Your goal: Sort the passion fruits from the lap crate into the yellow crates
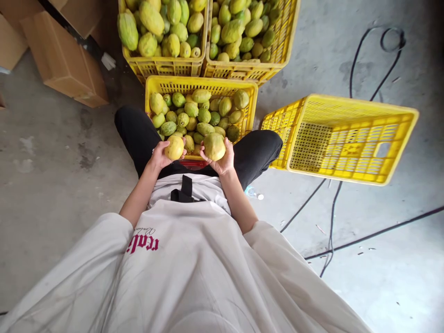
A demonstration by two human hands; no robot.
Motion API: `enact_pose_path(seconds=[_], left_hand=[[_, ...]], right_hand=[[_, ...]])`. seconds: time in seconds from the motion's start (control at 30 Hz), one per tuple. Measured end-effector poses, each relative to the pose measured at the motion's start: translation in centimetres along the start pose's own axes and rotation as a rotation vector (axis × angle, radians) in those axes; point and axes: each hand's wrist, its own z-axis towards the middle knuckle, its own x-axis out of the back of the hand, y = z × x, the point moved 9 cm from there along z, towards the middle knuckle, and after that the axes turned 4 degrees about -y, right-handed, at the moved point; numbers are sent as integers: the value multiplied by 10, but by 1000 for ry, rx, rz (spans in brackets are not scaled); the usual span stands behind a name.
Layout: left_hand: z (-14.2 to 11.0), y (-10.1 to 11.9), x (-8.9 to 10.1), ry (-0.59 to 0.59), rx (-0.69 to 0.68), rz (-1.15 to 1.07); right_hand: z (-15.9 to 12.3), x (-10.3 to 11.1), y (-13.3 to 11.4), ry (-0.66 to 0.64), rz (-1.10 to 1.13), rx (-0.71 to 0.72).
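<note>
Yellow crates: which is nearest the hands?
The fruit-filled crate between the knees; the rear-left crate, rear-right crate and far-right crate are all farther off.

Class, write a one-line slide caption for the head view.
Left hand holding a yellow fruit, right hand holding a yellow-green fruit, at the near edge of a yellow crate of mixed fruit.

Upside-down magenta "reali" (pixel 144 243), unclear script (pixel 148 231) on white shirt (pixel 194 259)

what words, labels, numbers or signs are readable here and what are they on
"reali", seemingly: large magenta letters, upside down, on the white shirt; the ending is unclear.
Dark script beside them: too small to read surely.
Mark on the crate at right: too blurred.
</note>
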Motion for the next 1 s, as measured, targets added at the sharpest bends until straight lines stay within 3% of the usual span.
enact_pose_path(seconds=[0.23,0.47,0.77,1.0], left_hand=[[0,-4,-2,1,48,62],[-5,2,-11,25,-1,-87],[1,2,1,41,-42,9],[0,5,-7,26,-50,-15]], right_hand=[[7,-2,10,15,41,-87],[5,-8,5,-19,84,-3],[8,14,7,14,27,-2],[10,3,9,-19,35,-29]])
